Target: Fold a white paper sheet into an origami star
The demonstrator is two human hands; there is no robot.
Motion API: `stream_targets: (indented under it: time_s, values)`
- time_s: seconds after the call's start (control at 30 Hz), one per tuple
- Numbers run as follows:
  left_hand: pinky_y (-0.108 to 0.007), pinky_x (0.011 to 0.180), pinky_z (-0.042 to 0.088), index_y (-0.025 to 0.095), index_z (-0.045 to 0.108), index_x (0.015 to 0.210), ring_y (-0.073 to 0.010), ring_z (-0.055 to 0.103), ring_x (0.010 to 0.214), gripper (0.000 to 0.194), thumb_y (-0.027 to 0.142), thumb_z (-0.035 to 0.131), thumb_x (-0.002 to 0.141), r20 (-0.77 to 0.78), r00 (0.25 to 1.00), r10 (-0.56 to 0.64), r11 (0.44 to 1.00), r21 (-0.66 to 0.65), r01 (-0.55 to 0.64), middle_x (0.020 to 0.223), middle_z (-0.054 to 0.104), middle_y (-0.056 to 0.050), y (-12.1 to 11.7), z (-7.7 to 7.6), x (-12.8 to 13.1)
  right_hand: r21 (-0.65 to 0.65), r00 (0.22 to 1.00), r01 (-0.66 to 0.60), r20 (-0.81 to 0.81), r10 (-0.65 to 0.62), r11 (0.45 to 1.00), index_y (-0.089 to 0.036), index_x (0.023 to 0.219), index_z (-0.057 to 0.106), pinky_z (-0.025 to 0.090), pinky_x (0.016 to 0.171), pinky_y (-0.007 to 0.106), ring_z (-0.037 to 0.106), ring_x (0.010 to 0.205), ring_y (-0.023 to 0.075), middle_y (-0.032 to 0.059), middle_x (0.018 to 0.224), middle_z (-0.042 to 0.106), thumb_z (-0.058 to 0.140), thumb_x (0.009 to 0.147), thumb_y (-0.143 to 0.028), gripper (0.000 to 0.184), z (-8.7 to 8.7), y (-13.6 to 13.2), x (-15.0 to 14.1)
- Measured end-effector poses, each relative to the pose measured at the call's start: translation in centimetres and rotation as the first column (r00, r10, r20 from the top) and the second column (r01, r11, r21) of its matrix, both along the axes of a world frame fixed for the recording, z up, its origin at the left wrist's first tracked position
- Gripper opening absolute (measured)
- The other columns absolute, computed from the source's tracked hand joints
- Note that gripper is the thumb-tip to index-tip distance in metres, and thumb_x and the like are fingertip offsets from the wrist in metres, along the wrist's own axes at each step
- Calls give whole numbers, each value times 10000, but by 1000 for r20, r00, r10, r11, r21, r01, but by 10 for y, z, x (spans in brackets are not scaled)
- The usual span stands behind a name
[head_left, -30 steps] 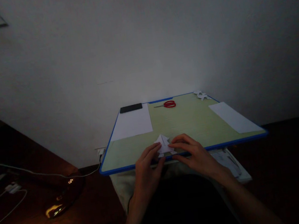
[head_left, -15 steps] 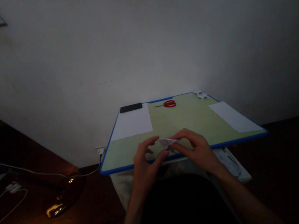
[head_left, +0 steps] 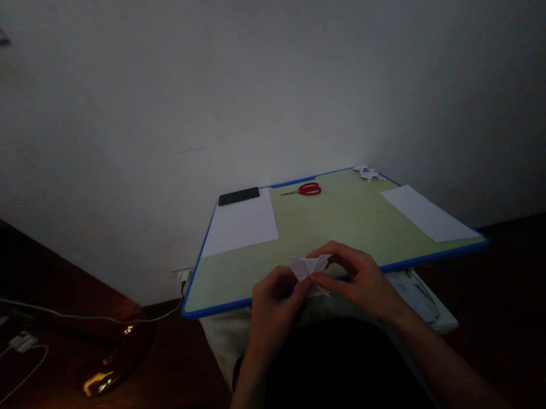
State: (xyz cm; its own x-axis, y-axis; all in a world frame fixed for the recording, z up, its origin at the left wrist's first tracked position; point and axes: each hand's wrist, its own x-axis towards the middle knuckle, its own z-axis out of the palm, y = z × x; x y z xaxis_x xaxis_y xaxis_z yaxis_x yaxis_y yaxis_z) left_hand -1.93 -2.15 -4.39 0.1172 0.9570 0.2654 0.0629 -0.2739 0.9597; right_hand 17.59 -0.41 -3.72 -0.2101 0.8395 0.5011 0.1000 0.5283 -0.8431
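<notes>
A small piece of folded white paper [head_left: 306,266] is held between my two hands, over the near edge of the table. My left hand [head_left: 274,299] is closed on its left side, with the thumb pressed at the paper's middle. From the right, my right hand [head_left: 358,280] pinches it, thumb close to the left thumb and fingers behind the upper right corner. Two pointed flaps spread upward from the thumbs, and a little paper shows below them. The fingertips behind the paper are partly hidden.
The green table [head_left: 335,220] has a blue rim. Red-handled scissors [head_left: 308,190] lie at the back, left of a heap of folded paper pieces [head_left: 368,173]. A dark phone [head_left: 238,196] rests on a white sheet [head_left: 240,225]; another sheet [head_left: 428,212] lies right. A cable [head_left: 91,317] runs at left.
My left fingers have closed in on the folded paper, and both thumbs have come together at its middle. The paper has turned, so its two upper flaps now show more openly.
</notes>
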Motion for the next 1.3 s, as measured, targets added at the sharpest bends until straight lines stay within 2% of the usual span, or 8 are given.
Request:
stream_targets:
  time_s: [0.17, 0.5, 0.67, 0.8, 0.9, 1.0, 1.17, 1.3]
  values:
    - [-304, 850, 577, 182, 754, 907, -202, 744, 886, 171, 340, 813, 877, 23, 1000, -19, 1000, -2, 19, 916, 800, -45, -1, 3, 2, -13, 999, 29, -20, -30, 999, -257, 1048, 755, 594, 848, 345, 739, 923, 207, 21, 981, 777, 782, 916, -303, 142, -1, -2, -2]
    - [-328, 850, 597, 177, 782, 962, -224, 763, 899, 216, 367, 817, 866, 91, 994, -60, 997, -47, 65, 953, 819, -71, -3, 2, 7, 59, 988, 100, 114, -106, 993, -248, 1023, 744, 605, 831, 355, 754, 907, 216, 22, 958, 795, 771, 907, -272, 122, -1, 1, -1]
    - [-298, 744, 592, 186, 774, 893, -198, 743, 781, 210, 374, 844, 831, 78, 997, -9, 997, -82, 16, 857, 802, -52, -3, 0, 10, 188, 972, 96, 195, -133, 977, -273, 1112, 765, 618, 862, 380, 764, 946, 217, 25, 1018, 814, 739, 952, -247, 164, 2, -2, 3]
    - [-265, 665, 561, 179, 773, 840, -185, 722, 706, 175, 296, 868, 753, 73, 996, 60, 990, -129, -50, 766, 780, -35, -2, 2, 12, 361, 960, 57, 235, -150, 931, -296, 1096, 788, 603, 841, 400, 732, 917, 214, 19, 973, 801, 723, 988, -206, 155, 6, -9, 3]
    - [-252, 668, 561, 179, 777, 820, -180, 726, 700, 163, 180, 829, 666, 155, 984, 92, 987, -146, -70, 761, 791, -23, -1, 4, 12, 418, 956, 6, 265, -128, 909, -334, 1205, 777, 603, 866, 413, 698, 1000, 220, 29, 1072, 789, 710, 999, -180, 265, 7, -14, 1]
    - [-248, 681, 569, 176, 788, 854, -183, 741, 732, 215, 169, 827, 642, 258, 959, 115, 981, -179, -69, 804, 810, -30, -2, 3, 12, 418, 956, 11, 262, -132, 908, -374, 1307, 739, 609, 899, 430, 679, 1056, 223, 36, 1156, 766, 689, 1012, -177, 359, 5, -17, 0]
    - [-259, 731, 583, 181, 800, 1121, -192, 766, 804, 422, 265, 888, 716, 406, 912, 60, 952, -298, 70, 911, 831, -70, -5, 2, 9, 399, 944, 7, 300, -137, 917, -406, 1392, 682, 609, 951, 484, 662, 1139, 255, 49, 1264, 726, 699, 1005, -224, 428, 0, -17, 3]
    - [-300, 806, 618, 173, 824, 1104, -199, 771, 850, 381, 303, 867, 748, 562, 826, 41, 928, -328, 177, 975, 833, -94, -5, 3, 4, 405, 931, -2, 335, -147, 914, -429, 1461, 616, 586, 1008, 537, 645, 1185, 275, 49, 1321, 701, 710, 993, -234, 516, -2, -15, 8]
